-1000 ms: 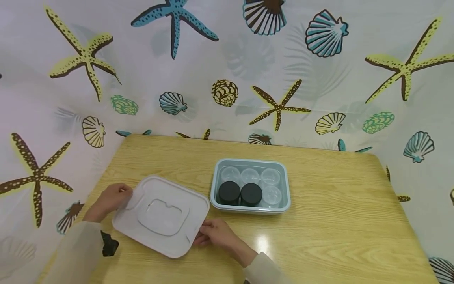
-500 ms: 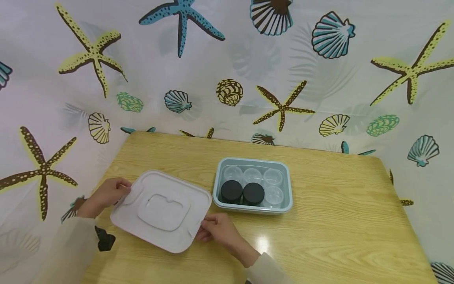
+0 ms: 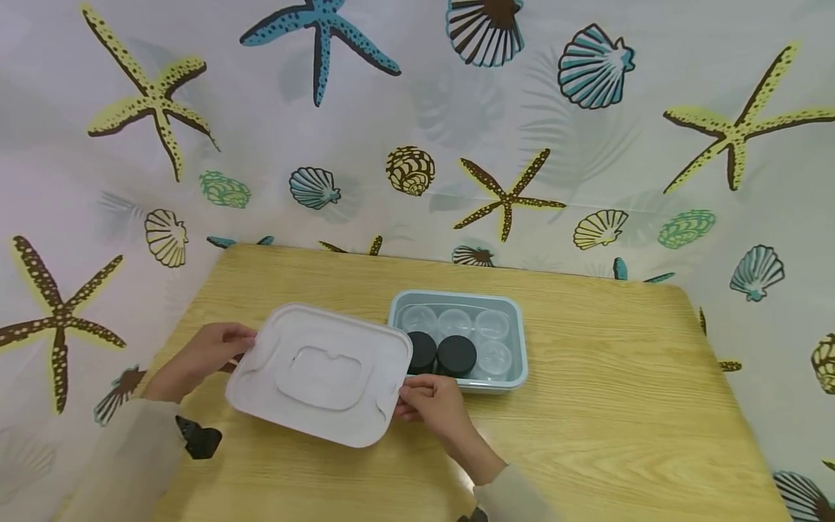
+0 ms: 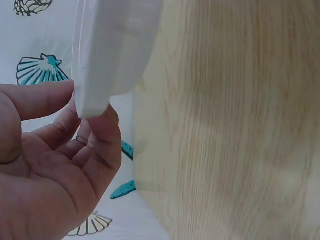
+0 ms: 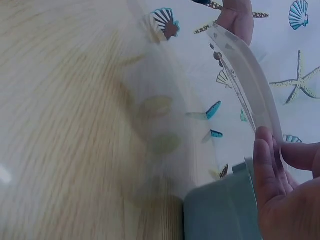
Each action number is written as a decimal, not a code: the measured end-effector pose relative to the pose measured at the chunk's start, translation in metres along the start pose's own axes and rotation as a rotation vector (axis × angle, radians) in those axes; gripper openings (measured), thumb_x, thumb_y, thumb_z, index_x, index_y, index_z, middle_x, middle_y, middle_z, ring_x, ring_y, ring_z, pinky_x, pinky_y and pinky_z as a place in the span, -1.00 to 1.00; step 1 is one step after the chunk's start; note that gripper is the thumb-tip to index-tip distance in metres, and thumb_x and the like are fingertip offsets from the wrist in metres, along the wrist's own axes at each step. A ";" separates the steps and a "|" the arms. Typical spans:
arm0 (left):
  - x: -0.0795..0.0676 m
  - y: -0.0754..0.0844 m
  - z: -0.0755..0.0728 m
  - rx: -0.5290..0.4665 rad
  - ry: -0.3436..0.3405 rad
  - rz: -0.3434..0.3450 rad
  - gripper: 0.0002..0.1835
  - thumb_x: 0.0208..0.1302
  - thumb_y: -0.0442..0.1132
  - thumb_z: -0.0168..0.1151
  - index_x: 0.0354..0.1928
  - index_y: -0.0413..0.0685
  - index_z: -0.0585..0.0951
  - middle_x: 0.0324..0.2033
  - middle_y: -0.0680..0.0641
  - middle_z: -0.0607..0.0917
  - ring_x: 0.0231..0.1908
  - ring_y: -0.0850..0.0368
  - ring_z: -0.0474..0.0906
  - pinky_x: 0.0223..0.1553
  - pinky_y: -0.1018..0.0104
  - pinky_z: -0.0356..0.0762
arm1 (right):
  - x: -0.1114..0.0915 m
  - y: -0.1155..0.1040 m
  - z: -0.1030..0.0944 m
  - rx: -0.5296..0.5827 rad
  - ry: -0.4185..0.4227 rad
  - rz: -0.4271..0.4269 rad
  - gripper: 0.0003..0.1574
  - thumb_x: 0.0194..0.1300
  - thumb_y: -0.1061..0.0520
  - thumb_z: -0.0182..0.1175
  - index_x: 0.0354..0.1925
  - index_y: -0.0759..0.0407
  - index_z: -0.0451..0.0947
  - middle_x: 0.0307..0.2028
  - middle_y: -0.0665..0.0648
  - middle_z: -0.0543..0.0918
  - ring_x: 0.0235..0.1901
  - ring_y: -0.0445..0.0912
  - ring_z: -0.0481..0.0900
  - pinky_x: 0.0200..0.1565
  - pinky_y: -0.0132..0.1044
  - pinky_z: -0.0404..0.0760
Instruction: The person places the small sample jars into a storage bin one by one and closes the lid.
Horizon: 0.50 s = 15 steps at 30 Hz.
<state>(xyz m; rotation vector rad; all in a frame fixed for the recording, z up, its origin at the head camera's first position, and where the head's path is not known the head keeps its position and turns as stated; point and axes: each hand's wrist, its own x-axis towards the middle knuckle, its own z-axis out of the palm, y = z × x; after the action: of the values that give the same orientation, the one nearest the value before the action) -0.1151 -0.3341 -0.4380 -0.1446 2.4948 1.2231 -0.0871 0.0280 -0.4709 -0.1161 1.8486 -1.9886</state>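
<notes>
A white plastic lid (image 3: 322, 373) with rounded corners is held above the table between both hands. My left hand (image 3: 212, 355) pinches its left edge, thumb on top and fingers beneath, as the left wrist view shows. At the opposite edge my right hand (image 3: 440, 413) pinches the lid between thumb and fingers. Just behind that hand stands a light blue rectangular box (image 3: 518, 341), uncovered. Inside are several clear round-topped containers (image 3: 492, 324) and two black-topped jars (image 3: 456, 356). In the head view the lid overlaps the box's left front corner and part of one jar.
The wood-grain table (image 3: 607, 384) stretches to the right of the box and along the front. A white cloth printed with starfish and shells (image 3: 365, 109) hangs behind the table and at both sides.
Both hands have lifted the lid and carried it right and slightly back, closer to the box. It now overlaps the box's corner in the head view. The box stays in place.
</notes>
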 end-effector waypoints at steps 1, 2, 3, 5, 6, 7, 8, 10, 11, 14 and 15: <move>0.000 0.002 0.002 -0.015 -0.004 0.019 -0.52 0.48 -0.18 -0.08 0.19 -0.52 0.34 -0.05 -0.37 0.57 -0.22 0.14 0.58 -0.22 0.21 0.61 | -0.001 -0.001 -0.003 0.002 0.012 0.001 -0.67 0.27 0.32 0.14 -0.07 0.57 0.51 -0.34 0.43 0.69 -0.48 -0.19 0.67 -0.30 -0.28 0.67; 0.000 0.004 0.004 -0.037 -0.010 0.031 -0.52 0.48 -0.19 -0.08 0.19 -0.52 0.34 -0.05 -0.36 0.57 -0.22 0.16 0.58 -0.21 0.22 0.61 | -0.001 -0.001 -0.007 -0.002 0.024 0.004 -0.68 0.27 0.31 0.14 -0.07 0.57 0.51 -0.35 0.41 0.70 -0.49 -0.20 0.66 -0.31 -0.29 0.67; 0.001 0.006 0.005 -0.051 -0.013 0.040 -0.53 0.47 -0.20 -0.07 0.19 -0.52 0.34 -0.06 -0.33 0.58 -0.23 0.18 0.58 -0.22 0.23 0.61 | -0.002 -0.002 -0.010 -0.004 0.036 0.006 -0.68 0.27 0.31 0.15 -0.07 0.57 0.50 -0.36 0.38 0.71 -0.48 -0.20 0.66 -0.31 -0.29 0.67; 0.002 0.009 0.010 -0.085 -0.022 0.055 -0.54 0.47 -0.22 -0.07 0.19 -0.52 0.34 -0.08 -0.28 0.61 -0.25 0.21 0.58 -0.23 0.27 0.61 | -0.002 -0.004 -0.017 0.000 0.060 0.012 -0.68 0.26 0.32 0.15 -0.08 0.57 0.50 -0.38 0.34 0.71 -0.49 -0.21 0.66 -0.31 -0.30 0.67; 0.002 0.011 0.012 -0.103 -0.029 0.064 -0.54 0.47 -0.22 -0.06 0.19 -0.53 0.33 -0.09 -0.26 0.62 -0.25 0.23 0.59 -0.24 0.28 0.61 | -0.002 -0.004 -0.021 0.002 0.073 0.012 -0.68 0.26 0.33 0.15 -0.08 0.58 0.50 -0.38 0.31 0.72 -0.49 -0.21 0.66 -0.32 -0.31 0.66; 0.003 0.012 0.014 -0.122 -0.035 0.069 -0.54 0.46 -0.23 -0.06 0.19 -0.53 0.33 -0.10 -0.23 0.63 -0.26 0.24 0.59 -0.24 0.29 0.61 | -0.002 -0.005 -0.024 0.006 0.087 0.013 -0.68 0.26 0.33 0.15 -0.08 0.58 0.50 -0.38 0.29 0.72 -0.50 -0.22 0.65 -0.33 -0.32 0.66; 0.004 0.014 0.017 -0.142 -0.038 0.071 -0.54 0.46 -0.24 -0.05 0.19 -0.54 0.32 -0.12 -0.20 0.63 -0.27 0.26 0.59 -0.25 0.30 0.61 | -0.002 -0.006 -0.028 0.011 0.100 0.014 -0.69 0.25 0.34 0.15 -0.08 0.58 0.50 -0.38 0.28 0.72 -0.50 -0.22 0.65 -0.34 -0.34 0.66; 0.005 0.017 0.023 -0.173 -0.041 0.078 -0.53 0.45 -0.24 -0.04 0.19 -0.54 0.32 -0.14 -0.16 0.65 -0.29 0.28 0.59 -0.27 0.33 0.61 | -0.002 -0.007 -0.035 0.025 0.124 0.014 -0.69 0.25 0.35 0.15 -0.08 0.58 0.50 -0.38 0.27 0.73 -0.49 -0.21 0.66 -0.34 -0.34 0.65; 0.005 0.018 0.026 -0.188 -0.042 0.082 -0.53 0.45 -0.25 -0.04 0.20 -0.55 0.31 -0.14 -0.15 0.65 -0.29 0.28 0.59 -0.27 0.33 0.62 | -0.002 -0.008 -0.039 0.027 0.136 0.012 -0.69 0.25 0.36 0.15 -0.08 0.58 0.50 -0.37 0.27 0.72 -0.49 -0.21 0.66 -0.35 -0.35 0.65; 0.006 0.024 0.037 -0.232 -0.036 0.078 -0.53 0.45 -0.25 -0.03 0.21 -0.53 0.31 -0.12 -0.17 0.63 -0.29 0.28 0.58 -0.26 0.33 0.62 | -0.003 -0.010 -0.049 0.021 0.164 0.007 -0.70 0.25 0.36 0.14 -0.08 0.58 0.50 -0.36 0.27 0.72 -0.48 -0.20 0.66 -0.35 -0.35 0.65; 0.006 0.025 0.042 -0.246 -0.034 0.075 -0.53 0.45 -0.25 -0.03 0.22 -0.52 0.30 -0.11 -0.17 0.62 -0.28 0.28 0.58 -0.25 0.34 0.62 | -0.004 -0.011 -0.053 0.018 0.174 0.006 -0.71 0.26 0.37 0.14 -0.08 0.58 0.50 -0.36 0.26 0.72 -0.47 -0.19 0.65 -0.35 -0.35 0.65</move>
<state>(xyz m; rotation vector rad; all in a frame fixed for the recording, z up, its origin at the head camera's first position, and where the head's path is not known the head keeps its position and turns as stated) -0.1157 -0.2854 -0.4446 -0.0923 2.3325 1.5470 -0.1046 0.0791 -0.4653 0.0706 1.9329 -2.0686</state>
